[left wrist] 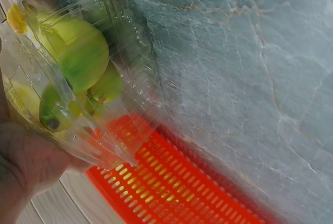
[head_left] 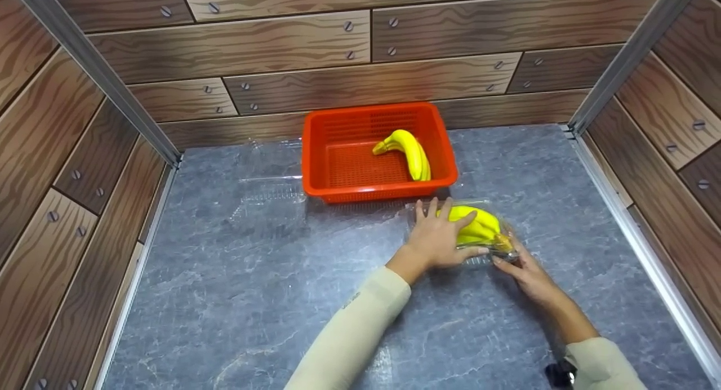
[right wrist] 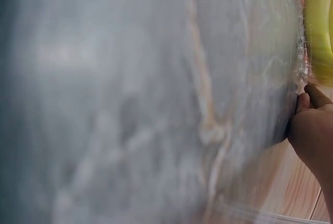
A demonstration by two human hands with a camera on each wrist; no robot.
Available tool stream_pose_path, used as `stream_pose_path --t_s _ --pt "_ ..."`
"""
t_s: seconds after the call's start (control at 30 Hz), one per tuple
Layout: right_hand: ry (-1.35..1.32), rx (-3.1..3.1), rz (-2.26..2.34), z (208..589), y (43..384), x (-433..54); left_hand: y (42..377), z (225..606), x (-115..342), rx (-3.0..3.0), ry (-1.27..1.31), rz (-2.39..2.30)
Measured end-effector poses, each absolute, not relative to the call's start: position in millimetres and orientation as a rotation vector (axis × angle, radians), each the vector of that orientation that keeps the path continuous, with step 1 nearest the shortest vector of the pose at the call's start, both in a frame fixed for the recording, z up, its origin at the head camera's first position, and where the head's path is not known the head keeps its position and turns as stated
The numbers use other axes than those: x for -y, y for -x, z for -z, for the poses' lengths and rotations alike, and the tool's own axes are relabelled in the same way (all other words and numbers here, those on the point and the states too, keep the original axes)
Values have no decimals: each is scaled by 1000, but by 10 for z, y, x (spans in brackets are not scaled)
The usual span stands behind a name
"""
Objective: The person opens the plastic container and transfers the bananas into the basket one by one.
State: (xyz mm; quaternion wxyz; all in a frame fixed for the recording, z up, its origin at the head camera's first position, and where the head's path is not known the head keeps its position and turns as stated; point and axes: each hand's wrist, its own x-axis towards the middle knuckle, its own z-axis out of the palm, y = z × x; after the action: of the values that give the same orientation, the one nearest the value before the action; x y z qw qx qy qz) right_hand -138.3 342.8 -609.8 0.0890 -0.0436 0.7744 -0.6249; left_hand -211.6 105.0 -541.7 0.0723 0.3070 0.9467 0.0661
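A bunch of yellow bananas point(head_left: 480, 227) lies inside a clear plastic clamshell box point(left wrist: 122, 52) on the grey marbled tabletop. Spread across the box from its left side is my left hand point(head_left: 435, 240), its fingers extended over the top and its thumb along the near side. My right hand point(head_left: 532, 277) holds the box's right end near the banana stems, thumb on the near side. In the right wrist view, part of the right hand point(right wrist: 315, 130) shows beside the plastic edge; that view is blurred.
Behind the box stands a red plastic basket point(head_left: 315, 153) with another banana bunch point(head_left: 414, 155) inside. Left of the basket lies an open clear plastic container point(head_left: 270, 207). Wood-patterned walls point(head_left: 293, 46) enclose the back and sides.
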Motion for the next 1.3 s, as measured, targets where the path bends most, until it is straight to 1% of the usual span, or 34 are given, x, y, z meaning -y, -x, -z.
stream_pose_path --t_s 0.27,0.67,1.03,1.17,1.3 --pt "134 -2379 1773 6088 1346 -3480 2107 5402 -1057 -2832 -926 -227" --pt "149 -2441 1760 6128 1357 -3525 2091 5430 -1059 -2824 -913 -253" --pt "70 -2408 1724 6103 1385 -3480 2038 5492 -938 -2961 -1005 -181" --pt "50 -2385 1751 6097 1377 -3469 1984 5564 -864 -3009 -964 -153" --pt "49 -2370 1776 6079 1385 -3480 1955 5616 -776 -3030 -884 -221"
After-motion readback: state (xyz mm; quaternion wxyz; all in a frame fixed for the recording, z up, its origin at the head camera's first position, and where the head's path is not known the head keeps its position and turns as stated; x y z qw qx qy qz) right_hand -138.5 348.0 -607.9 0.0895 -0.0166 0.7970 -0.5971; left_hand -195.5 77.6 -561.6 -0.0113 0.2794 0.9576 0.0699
